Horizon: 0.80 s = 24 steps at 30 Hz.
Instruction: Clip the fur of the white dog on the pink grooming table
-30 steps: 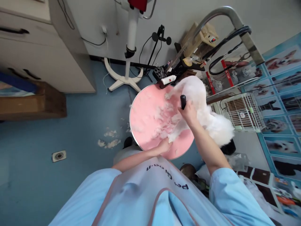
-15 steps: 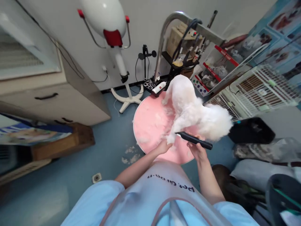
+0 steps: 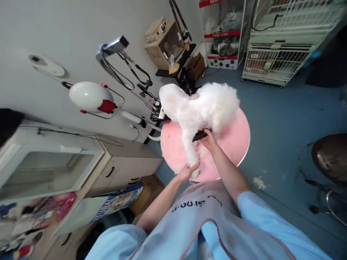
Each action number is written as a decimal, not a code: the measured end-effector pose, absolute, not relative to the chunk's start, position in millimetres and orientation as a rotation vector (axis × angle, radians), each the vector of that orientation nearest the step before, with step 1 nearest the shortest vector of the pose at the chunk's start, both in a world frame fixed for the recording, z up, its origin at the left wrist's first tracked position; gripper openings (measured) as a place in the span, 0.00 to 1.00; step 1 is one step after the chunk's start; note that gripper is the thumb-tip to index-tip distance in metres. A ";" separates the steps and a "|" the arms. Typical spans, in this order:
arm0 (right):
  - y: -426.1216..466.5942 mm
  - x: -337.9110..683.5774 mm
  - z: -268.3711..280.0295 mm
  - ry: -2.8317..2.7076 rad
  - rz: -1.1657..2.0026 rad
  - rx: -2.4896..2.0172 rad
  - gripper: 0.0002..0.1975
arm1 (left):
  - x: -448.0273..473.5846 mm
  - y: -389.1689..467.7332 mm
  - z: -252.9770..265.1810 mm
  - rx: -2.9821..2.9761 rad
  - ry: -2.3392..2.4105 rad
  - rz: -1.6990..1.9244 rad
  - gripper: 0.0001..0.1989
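A fluffy white dog (image 3: pixel 187 108) stands on the round pink grooming table (image 3: pixel 173 144), its head towards the right. My left hand (image 3: pixel 188 172) is closed around the paw of one outstretched foreleg, near the table's front edge. In my right hand (image 3: pixel 208 140) is a black hair clipper (image 3: pixel 200 135), held beside the dog's upper leg and chest. The clipper's blade end is hard to make out against the fur. Loose white fur lies on the tabletop.
Behind the table, a metal grooming arm (image 3: pixel 116 47) carries dark straps. A white dryer (image 3: pixel 90 96) on a stand is to the left, by a cabinet (image 3: pixel 116 173). Wire cages (image 3: pixel 273 65) stand at the back right, a round brown stool (image 3: pixel 332 159) at the right.
My view has turned to the right. The clipper has moved from near the paw up towards the dog's chest and upper leg. My left hand still grips the paw.
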State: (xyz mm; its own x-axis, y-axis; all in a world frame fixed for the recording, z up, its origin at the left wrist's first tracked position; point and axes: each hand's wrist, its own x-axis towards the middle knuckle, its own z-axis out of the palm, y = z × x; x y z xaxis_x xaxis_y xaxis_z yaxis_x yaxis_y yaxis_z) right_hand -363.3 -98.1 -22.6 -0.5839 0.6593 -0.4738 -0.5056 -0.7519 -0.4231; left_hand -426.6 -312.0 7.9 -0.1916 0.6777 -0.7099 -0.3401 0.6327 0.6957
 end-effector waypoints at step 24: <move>-100.2 -341.1 -10.7 -0.493 2.604 -1.003 0.12 | -413.8 -312.5 24.3 0.293 1.462 0.878 0.35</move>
State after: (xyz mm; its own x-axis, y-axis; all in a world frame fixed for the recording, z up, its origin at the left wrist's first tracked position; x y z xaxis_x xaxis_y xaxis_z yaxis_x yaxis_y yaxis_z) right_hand -341.1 -100.2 -10.7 -0.7082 0.3984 -0.5828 -0.1580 -0.8940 -0.4192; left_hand -413.8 -312.5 24.3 -0.1258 0.6670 -0.7344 -0.3350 0.6682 0.6643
